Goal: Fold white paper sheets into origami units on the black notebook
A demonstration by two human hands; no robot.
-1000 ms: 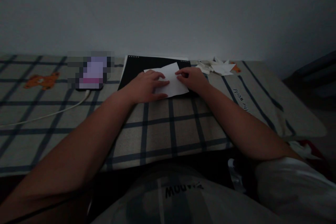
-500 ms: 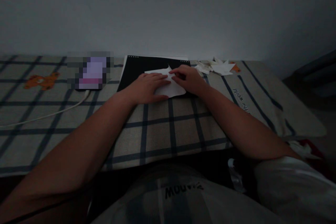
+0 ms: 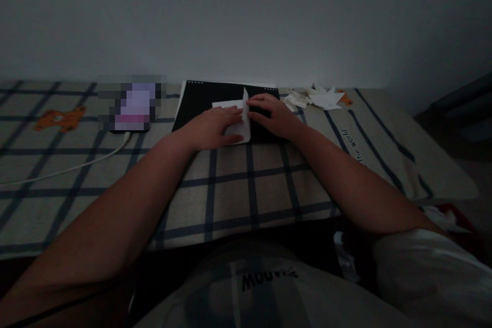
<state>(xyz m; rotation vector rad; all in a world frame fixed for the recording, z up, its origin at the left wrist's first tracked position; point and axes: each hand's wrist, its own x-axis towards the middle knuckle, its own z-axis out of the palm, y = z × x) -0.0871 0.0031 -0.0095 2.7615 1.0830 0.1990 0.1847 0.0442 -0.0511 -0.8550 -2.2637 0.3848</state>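
A white sheet of paper (image 3: 237, 137) lies on a black spiral-type pad (image 3: 226, 91), its right part standing up as a folded flap. My left hand (image 3: 211, 127) rests flat on the sheet, fingers spread and pointing right. At the flap's right side is my right hand (image 3: 274, 115). Its fingertips and thumb touch the flap, with a gap showing between them. The edge of the flap hides part of the contact.
A phone (image 3: 134, 107) with a blurred screen is at the left, its white cable (image 3: 96, 160) running off left. Folded paper scraps (image 3: 325, 98) lie right of the pad. A checked cloth (image 3: 230, 195) covers the table, which meets a grey wall (image 3: 230, 20).
The right part of the paper has been lifted from lying nearly flat to standing upright. My right hand's fingers have opened out against it; my left hand has stayed almost still.
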